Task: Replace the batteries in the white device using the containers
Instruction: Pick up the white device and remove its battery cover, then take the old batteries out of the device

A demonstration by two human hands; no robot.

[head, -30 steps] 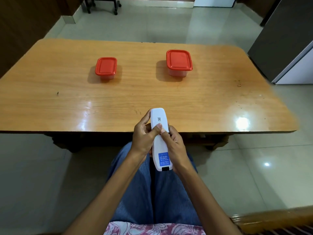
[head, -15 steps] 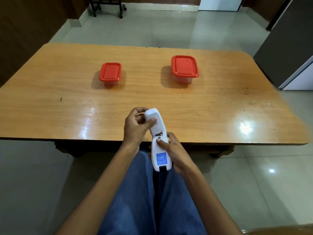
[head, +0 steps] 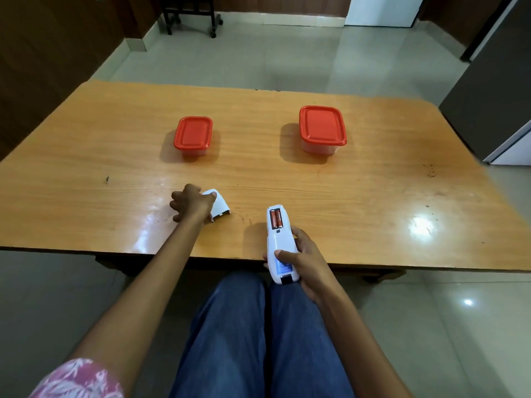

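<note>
My right hand (head: 304,261) grips the white device (head: 278,245) over the table's near edge, back side up. Its battery bay is uncovered and shows two red batteries (head: 277,218). My left hand (head: 192,203) rests on the wooden table (head: 373,202) further left and holds the white battery cover (head: 219,206) against the tabletop. Two clear containers with shut red lids stand further back: a small container (head: 193,135) at the left and a larger container (head: 321,129) at the right. What they hold is hidden.
A grey cabinet (head: 494,90) stands close to the table's right end. A dark wheeled chair base (head: 189,12) sits on the tiled floor beyond the table. My legs in blue jeans (head: 258,340) are below the near edge.
The battery cover has come off the device. My left hand carried it left onto the table, while my right hand kept the device and shifted it slightly right.
</note>
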